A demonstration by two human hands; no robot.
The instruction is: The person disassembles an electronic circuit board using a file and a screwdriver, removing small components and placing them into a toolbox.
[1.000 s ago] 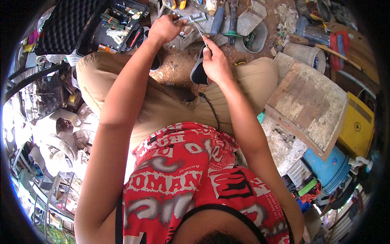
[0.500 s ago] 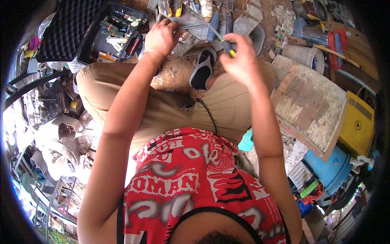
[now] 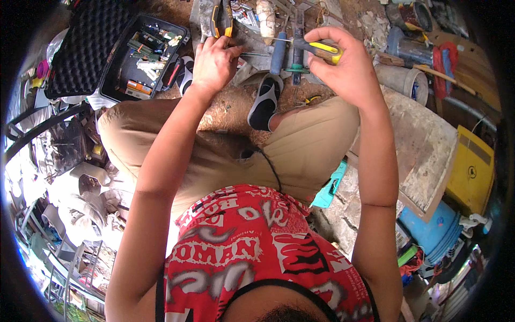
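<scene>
My right hand (image 3: pixel 348 67) is wrapped around a screwdriver with a yellow-and-black handle (image 3: pixel 325 50). Its thin shaft points left, across a hammer (image 3: pixel 298 45) lying on the ground. My left hand (image 3: pixel 215 63) is low over a grey metal slab, fingers bent and closed; what they hold is hidden beneath them. A thin metal rod (image 3: pixel 255 54) reaches out beside its thumb. Just beyond those fingers lie pliers with yellow-and-black handles (image 3: pixel 227 24). Between my hands is a tool with a blue handle (image 3: pixel 278 55).
At left, an open black case (image 3: pixel 107 75) with a foam-lined lid holds small parts. A worn wooden board (image 3: pixel 413 145), a grey bucket (image 3: pixel 416 83), a yellow panel (image 3: pixel 471 166) and a blue bucket (image 3: pixel 432 228) stand right. My shoe (image 3: pixel 263 104) rests below the tools.
My right hand has moved right with the screwdriver, its shaft now nearly level. The view has shifted slightly, so the tools appear lower. My left hand has come up against the pliers.
</scene>
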